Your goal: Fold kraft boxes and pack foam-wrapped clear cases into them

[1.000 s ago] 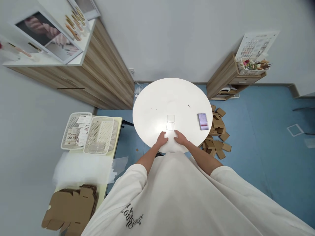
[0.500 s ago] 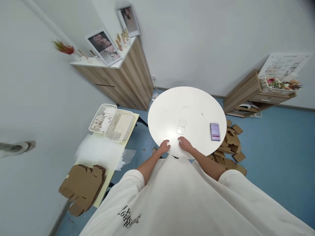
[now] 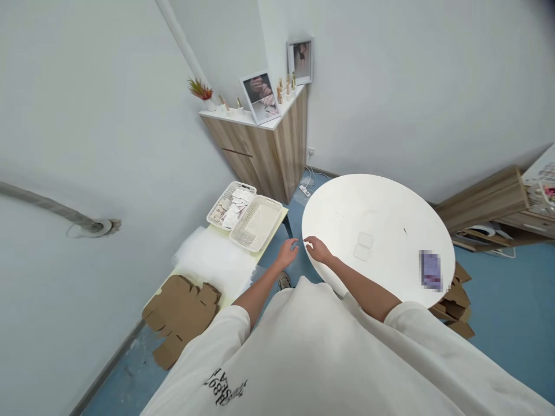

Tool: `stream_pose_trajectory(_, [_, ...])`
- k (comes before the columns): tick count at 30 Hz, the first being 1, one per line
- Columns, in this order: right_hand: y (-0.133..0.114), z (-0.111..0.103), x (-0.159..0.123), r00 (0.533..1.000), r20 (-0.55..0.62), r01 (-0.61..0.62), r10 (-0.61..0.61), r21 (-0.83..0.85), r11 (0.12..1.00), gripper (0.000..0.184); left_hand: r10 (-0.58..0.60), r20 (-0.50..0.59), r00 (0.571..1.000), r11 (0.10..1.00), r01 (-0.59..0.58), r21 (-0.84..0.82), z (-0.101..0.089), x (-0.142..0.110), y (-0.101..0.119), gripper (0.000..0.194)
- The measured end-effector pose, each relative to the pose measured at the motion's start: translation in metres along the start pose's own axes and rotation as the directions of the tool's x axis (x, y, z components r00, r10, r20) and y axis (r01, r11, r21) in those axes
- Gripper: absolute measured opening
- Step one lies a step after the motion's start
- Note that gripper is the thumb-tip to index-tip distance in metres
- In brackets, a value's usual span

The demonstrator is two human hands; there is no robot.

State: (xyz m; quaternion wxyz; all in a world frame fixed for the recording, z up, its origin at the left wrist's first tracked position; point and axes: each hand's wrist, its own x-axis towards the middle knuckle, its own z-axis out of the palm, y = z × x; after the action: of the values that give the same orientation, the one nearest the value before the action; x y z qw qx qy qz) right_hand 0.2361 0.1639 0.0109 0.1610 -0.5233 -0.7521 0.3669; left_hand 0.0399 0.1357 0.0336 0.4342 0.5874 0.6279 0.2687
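My left hand (image 3: 288, 252) is in the air between the side table and the round white table (image 3: 381, 202), fingers apart and holding nothing. My right hand (image 3: 317, 249) hovers at the left rim of the round table, its fingers loosely curved and apart, also without anything in them. To the right of it on the tabletop lies an opened, clear plastic case (image 3: 363, 247). A purple, pixelated item (image 3: 430, 270) lies near the table's right edge. Two white plastic baskets stand beyond my left hand: one basket (image 3: 280, 215) holds a little clear stuff, the other (image 3: 211, 215) holds paper cards.
On the yellowish side table (image 3: 210, 316) lie white foam sheets (image 3: 214, 257) and flat brown cardboard boxes (image 3: 184, 312). A wooden cabinet (image 3: 260, 153) fills the corner. Folded cardboard (image 3: 455, 306) lies on the floor at right, below a wooden shelf (image 3: 485, 196).
The view has swung left, so the round table now sits further right. Both hands have moved left, away from the clear case, to the table's left edge and beyond.
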Motion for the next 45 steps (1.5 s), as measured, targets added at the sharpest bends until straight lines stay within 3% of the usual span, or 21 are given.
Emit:
stream_pose_trajectory(4, [-0.056, 0.028, 0.064, 0.996, 0.029, 0.081, -0.081, -0.004, 0.997, 0.037, 0.059, -0.097, 0.994, 0.998, -0.058, 0.018, -0.073, 0.025, -0.028, 0.033])
stream_pose_trajectory(10, [-0.125, 0.060, 0.142, 0.991, 0.035, 0.132, -0.132, 0.012, 0.991, 0.036, -0.010, -0.210, 0.978, 0.999, 0.018, 0.039, -0.173, 0.061, -0.077, 0.035])
stream_pose_trajectory(14, [-0.148, 0.074, 0.179, 0.988, 0.065, 0.137, -0.137, 0.002, 0.991, 0.035, -0.013, -0.264, 0.965, 0.998, 0.029, 0.058, -0.221, 0.084, -0.107, 0.035])
stream_pose_trajectory(18, [-0.161, 0.083, 0.210, 0.986, 0.107, 0.133, -0.131, -0.012, 0.991, 0.035, -0.089, -0.282, 0.955, 0.992, 0.111, 0.065, -0.255, 0.108, -0.128, 0.036])
stream_pose_trajectory(23, [-0.175, 0.087, 0.243, 0.983, 0.151, 0.111, -0.105, -0.028, 0.993, 0.037, -0.221, -0.291, 0.931, 0.970, 0.241, 0.034, -0.285, 0.149, -0.150, 0.038])
stream_pose_trajectory(28, [-0.184, 0.089, 0.266, 0.981, 0.166, 0.106, -0.101, -0.022, 0.994, 0.036, -0.413, -0.242, 0.878, 0.911, 0.405, -0.084, -0.302, 0.192, -0.164, 0.042])
stream_pose_trajectory(35, [-0.185, 0.096, 0.280, 0.978, 0.178, 0.108, -0.106, -0.001, 0.994, 0.040, -0.476, -0.250, 0.843, 0.870, 0.412, -0.269, -0.310, 0.228, -0.170, 0.054])
stream_pose_trajectory(45, [-0.180, 0.096, 0.278, 0.981, 0.171, 0.091, -0.090, 0.005, 0.996, 0.037, -0.611, -0.205, 0.765, 0.703, 0.404, -0.585, -0.311, 0.248, -0.176, 0.060])
